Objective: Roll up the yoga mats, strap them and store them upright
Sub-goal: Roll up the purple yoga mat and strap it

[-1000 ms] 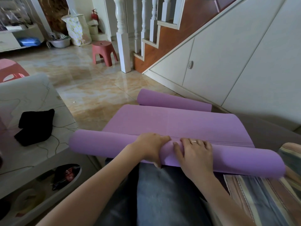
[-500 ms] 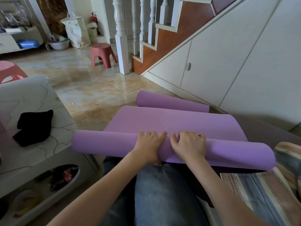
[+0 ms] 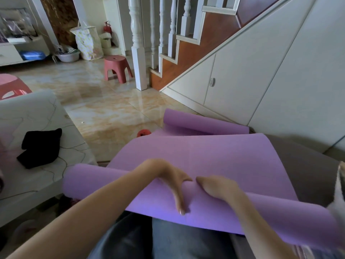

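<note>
- Your fingertips are hidden: both hands curl over the top of the roll and the fingers go behind it, so you see only the backs of the hands and the left thumb pointing down on the near side.
- The right end of the roll is blurred and is cut by the right edge of the frame; a pale blurred object in the lower right covers part of it.
- A small red thing (image 3: 143, 133) on the floor, in the middle of the frame, is half hidden behind the mat; what it is, you cannot tell.
- You count one purple yoga mat (image 3: 201, 156), two hands, one red stool (image 3: 117, 69) in the upper middle, and one black cloth (image 3: 40, 148) on the pale table (image 3: 31, 116) at the left.
- The mat lies across your lap in the lower middle of the frame. Its near part is a thick roll; the flat part goes away from you, and the far end curls up on the floor near the white cabinet wall.
- Your left hand (image 3: 168, 176) grips the roll at its middle, and your right hand (image 3: 218, 187) grips it just beside, the two hands almost touching.
</note>
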A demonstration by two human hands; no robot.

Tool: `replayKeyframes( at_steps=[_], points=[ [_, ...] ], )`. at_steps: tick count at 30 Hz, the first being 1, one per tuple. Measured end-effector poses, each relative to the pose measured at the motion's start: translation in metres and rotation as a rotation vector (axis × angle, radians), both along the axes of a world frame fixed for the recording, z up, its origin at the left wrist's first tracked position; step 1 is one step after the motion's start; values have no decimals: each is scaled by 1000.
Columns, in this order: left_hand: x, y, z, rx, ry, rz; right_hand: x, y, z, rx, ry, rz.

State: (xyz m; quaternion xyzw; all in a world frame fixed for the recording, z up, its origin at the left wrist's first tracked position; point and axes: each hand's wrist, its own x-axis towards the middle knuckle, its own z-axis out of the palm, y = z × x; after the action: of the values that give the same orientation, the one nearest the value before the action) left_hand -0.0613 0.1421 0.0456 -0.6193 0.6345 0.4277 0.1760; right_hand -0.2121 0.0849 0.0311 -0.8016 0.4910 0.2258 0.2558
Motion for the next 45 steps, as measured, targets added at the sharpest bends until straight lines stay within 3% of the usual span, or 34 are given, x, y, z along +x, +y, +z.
replayKeyframes(
  at_steps=[11,18,21,24,28,32,35,38,42,45],
  points=[
    [-5,12,7,-75,-34,134,1,-13,-12,25,-19,-113],
    [-29,34,0,-347,-262,-45,6,-25,-21,104,-83,-122],
    [-36,33,-12,-498,-277,-74,2,-21,-28,-113,-167,-208],
    [-29,25,-10,-499,-218,-68,-5,-11,-19,-513,-312,-239],
    [-19,1,4,-285,-47,30,-14,17,-7,-677,-381,-105],
    [-18,-19,14,-145,-79,-3,-28,38,-31,-844,-400,-63],
    [-19,-15,16,-192,-179,-9,-19,31,-31,-832,-340,-94],
    [-16,-1,12,-483,-479,-102,-7,10,-24,-766,-213,-53],
    [-26,11,-13,-518,-483,-74,3,-18,-18,-521,-196,-90],
    [-17,0,-26,-551,-396,2,7,-24,-20,-578,-309,-109]
  ],
)
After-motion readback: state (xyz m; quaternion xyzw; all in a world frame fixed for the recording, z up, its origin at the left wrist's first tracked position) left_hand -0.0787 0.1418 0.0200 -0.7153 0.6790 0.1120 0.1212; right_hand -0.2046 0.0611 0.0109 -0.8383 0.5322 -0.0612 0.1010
